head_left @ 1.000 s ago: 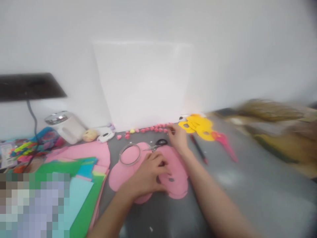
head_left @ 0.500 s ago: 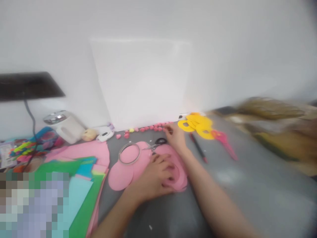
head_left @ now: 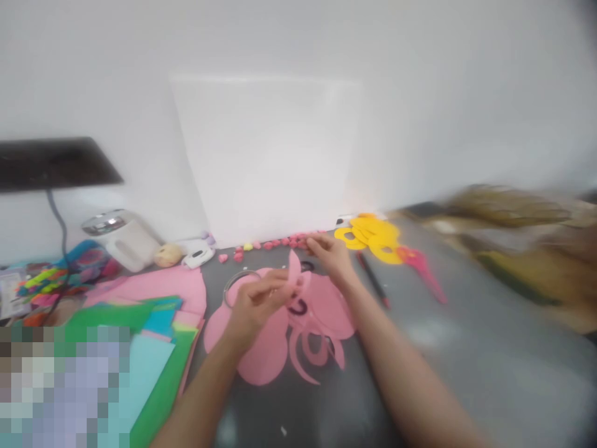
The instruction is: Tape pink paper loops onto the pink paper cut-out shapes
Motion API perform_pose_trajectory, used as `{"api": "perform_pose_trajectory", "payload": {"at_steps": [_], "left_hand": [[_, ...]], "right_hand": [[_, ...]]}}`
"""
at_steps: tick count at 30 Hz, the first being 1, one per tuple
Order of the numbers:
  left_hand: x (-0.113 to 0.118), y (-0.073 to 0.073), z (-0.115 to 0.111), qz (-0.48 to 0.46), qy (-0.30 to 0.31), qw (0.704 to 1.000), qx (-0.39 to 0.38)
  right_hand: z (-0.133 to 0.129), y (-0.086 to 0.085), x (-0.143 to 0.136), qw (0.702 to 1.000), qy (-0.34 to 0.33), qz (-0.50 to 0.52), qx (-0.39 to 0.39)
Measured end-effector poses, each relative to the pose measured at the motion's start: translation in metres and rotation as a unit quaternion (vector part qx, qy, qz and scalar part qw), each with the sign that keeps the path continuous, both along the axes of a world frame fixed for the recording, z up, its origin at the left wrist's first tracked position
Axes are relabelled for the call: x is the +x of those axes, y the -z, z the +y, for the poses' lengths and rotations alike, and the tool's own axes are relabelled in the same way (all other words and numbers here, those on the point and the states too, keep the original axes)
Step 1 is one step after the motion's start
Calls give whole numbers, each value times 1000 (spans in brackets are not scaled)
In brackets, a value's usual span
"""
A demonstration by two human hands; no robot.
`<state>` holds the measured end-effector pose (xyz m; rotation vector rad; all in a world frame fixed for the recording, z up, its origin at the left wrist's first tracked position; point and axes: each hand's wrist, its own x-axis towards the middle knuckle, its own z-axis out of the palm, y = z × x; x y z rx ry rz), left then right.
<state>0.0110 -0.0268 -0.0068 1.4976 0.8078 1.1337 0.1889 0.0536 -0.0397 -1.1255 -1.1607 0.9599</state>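
Observation:
My left hand pinches curled pink paper strips, raised above the desk. Other cut pink strips hang or lie just below it. My right hand has its fingertips pressed together beside a row of small pink beads along the wall; whether anything is between them is too small to tell. Pink paper circles lie under and around my left hand. A metal ring rests on them, partly hidden. The black scissor handles show behind the strips.
Yellow paper rings, a dark pen and pink scissors lie to the right. Colored paper sheets and a white device are at the left. A white sheet stands against the wall.
My left hand has lifted from the pink pile and now holds curled strips up. Pink circles and strips have spread apart beneath it. My right hand has stayed near the beads.

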Motion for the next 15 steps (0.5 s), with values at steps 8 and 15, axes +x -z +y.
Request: {"api": "perform_pose_trajectory", "payload": {"at_steps": [8, 15], "left_hand": [[-5, -6, 9, -246, -63, 957, -141], [-2, -1, 12, -229, -95, 951, -187]], "right_hand": [[-18, -14, -7, 953, -281, 108, -39], [-25, -13, -15, 974, -204, 93, -33]]}}
